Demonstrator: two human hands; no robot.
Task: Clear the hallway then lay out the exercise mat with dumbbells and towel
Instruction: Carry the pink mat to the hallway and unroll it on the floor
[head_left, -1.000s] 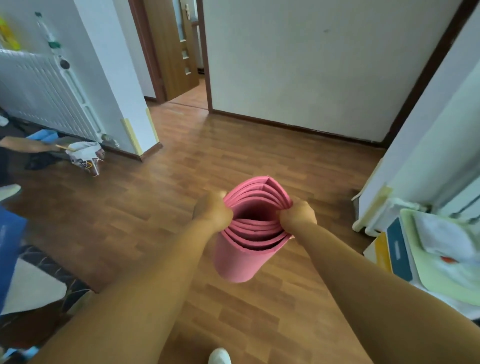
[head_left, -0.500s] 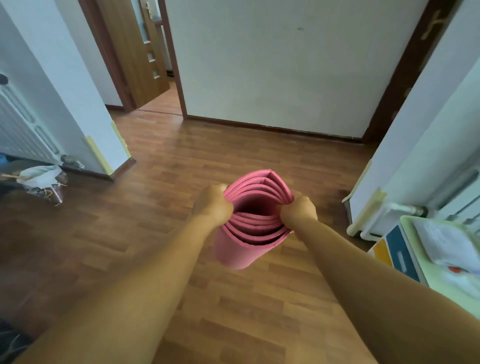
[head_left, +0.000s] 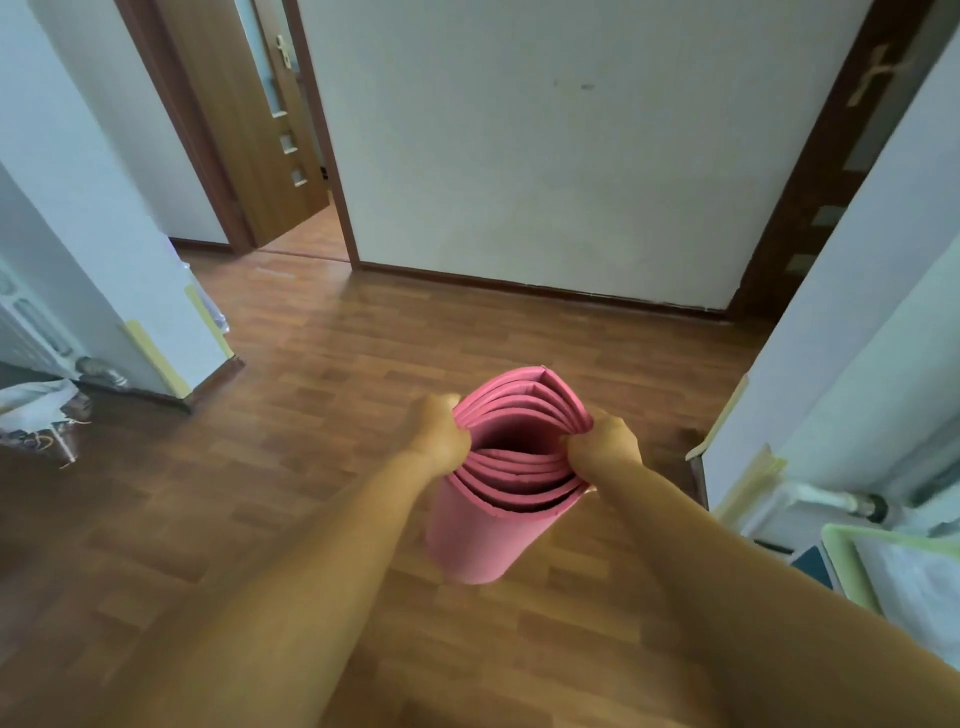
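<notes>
A pink exercise mat (head_left: 483, 540), loosely rolled, hangs upright over the wooden floor (head_left: 322, 374) in the middle of the view. Its open top end faces me and shows several curled layers. My left hand (head_left: 439, 434) grips the roll's upper left edge, and my right hand (head_left: 605, 447) grips the upper right edge. The roll's lower end is off the floor or just above it; I cannot tell which. No dumbbells or towel are in view.
A white wall (head_left: 545, 156) closes the hallway ahead. An open wooden door (head_left: 249, 130) is at the back left. A wall corner (head_left: 156, 322) juts in at left, with a bag (head_left: 41, 421) beside it. Boxes and a pale green tray (head_left: 883, 561) stand at right.
My view has swung to the right and forward along the hallway; the radiator and clutter at left have slid out of view. Both hands keep the same grip on the mat.
</notes>
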